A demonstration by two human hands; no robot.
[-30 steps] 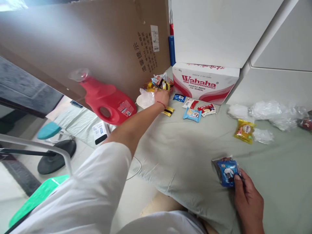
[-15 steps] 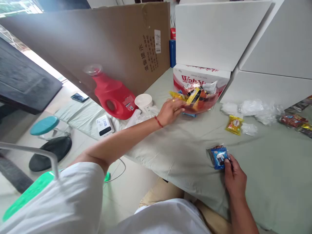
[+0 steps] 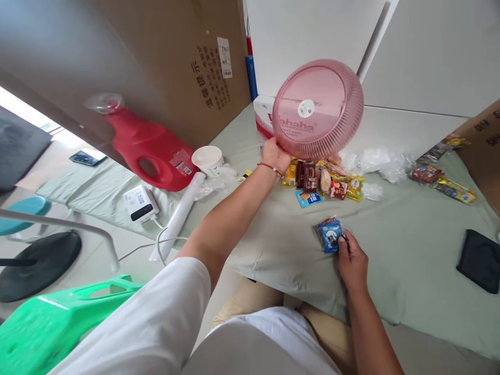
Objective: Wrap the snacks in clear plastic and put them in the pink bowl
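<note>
My left hand [image 3: 275, 156] grips the rim of a pink see-through plastic bowl [image 3: 318, 107], tipped on its side with the round base and its sticker facing me. Beneath and beside the bowl lies a pile of wrapped snacks [image 3: 310, 177], with yellow, brown and red packets. A light blue packet [image 3: 308, 198] rests flat just in front of the pile. My right hand [image 3: 353, 259], low over the cloth, pinches a few small snack packets, with a blue packet [image 3: 330, 236] on top. The bowl hides the left fingertips in part.
Behind the bowl stands a white and red carton [image 3: 264, 115]. To the left are a red jug [image 3: 156, 148], a white paper cup [image 3: 208, 159] and a white power bank [image 3: 140, 203]. Crumpled clear plastic [image 3: 385, 164], more snacks [image 3: 427, 174] and a black pouch [image 3: 479, 260] lie to the right.
My left hand has raised and tipped the pink bowl. The snacks that were in it now lie in a pile on the cloth. My right hand still holds its packets.
</note>
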